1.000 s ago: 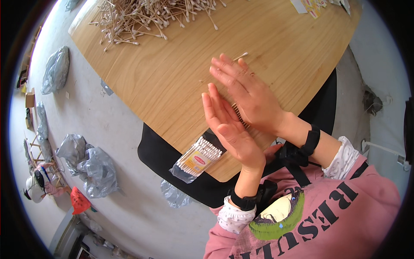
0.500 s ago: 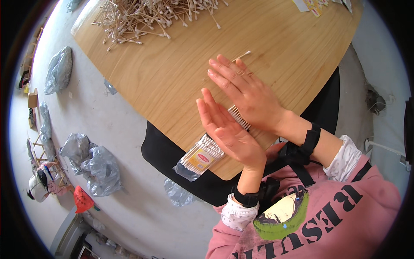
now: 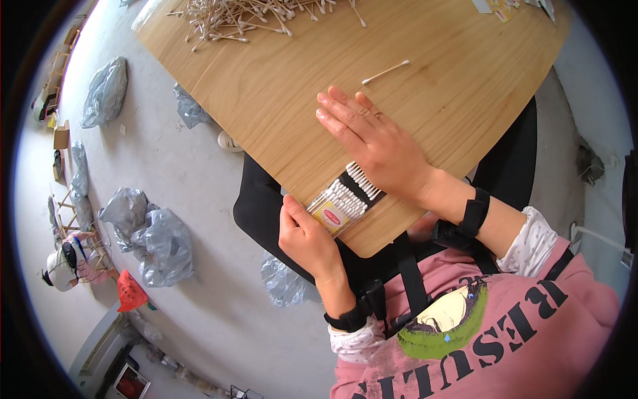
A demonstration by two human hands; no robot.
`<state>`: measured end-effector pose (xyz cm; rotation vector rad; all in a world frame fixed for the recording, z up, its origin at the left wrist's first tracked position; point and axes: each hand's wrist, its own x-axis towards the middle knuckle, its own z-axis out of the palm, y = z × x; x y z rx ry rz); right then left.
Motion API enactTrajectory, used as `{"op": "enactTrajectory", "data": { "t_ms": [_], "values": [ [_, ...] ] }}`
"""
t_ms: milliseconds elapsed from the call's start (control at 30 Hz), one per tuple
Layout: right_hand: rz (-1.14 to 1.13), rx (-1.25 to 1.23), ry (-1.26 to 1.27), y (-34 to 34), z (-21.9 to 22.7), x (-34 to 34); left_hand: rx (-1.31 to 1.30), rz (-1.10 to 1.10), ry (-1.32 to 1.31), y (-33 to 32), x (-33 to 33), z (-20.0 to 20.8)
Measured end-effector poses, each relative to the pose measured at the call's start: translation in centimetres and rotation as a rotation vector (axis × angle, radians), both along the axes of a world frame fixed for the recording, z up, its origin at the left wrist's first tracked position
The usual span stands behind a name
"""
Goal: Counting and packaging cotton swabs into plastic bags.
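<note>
My left hand (image 3: pixel 309 241) is closed around the outer end of a clear pack of cotton swabs (image 3: pixel 347 201) at the table's near left edge. Its thumb lies along the side; the other fingers are mostly hidden. The pack has a yellow label (image 3: pixel 330 217) with a red oval. Beyond a dark strip (image 3: pixel 354 185), another row of white swab tips (image 3: pixel 362 179) shows, partly hidden by my right hand (image 3: pixel 385 149). That hand is flat, fingers stretched out, beside the row. A single cotton swab (image 3: pixel 386 72) lies on the wood beyond my right fingertips.
A large heap of loose cotton swabs (image 3: pixel 246 16) covers the far left of the wooden table (image 3: pixel 438 106). Printed packets (image 3: pixel 498 9) lie at the far right. Grey plastic bags (image 3: pixel 161 246) and a red bag (image 3: pixel 131 291) rest on the floor to the left.
My left hand has gone from open, palm up beside the right, down to the left end of the pack and closed on it. The pack appears nearer the swab row. My right hand stays flat.
</note>
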<state>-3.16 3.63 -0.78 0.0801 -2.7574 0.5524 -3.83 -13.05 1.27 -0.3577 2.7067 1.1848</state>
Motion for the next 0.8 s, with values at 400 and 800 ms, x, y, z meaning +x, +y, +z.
{"op": "enactTrajectory", "data": {
  "t_ms": [400,800],
  "values": [
    [0.032,0.009,0.0,-1.8,-0.1,0.0,0.409,0.083,0.062,-0.6,0.5,-2.2],
    [0.044,-0.222,-0.036,-3.2,-0.1,0.0,0.216,0.058,0.136,0.4,0.3,-2.1]
  ]
}}
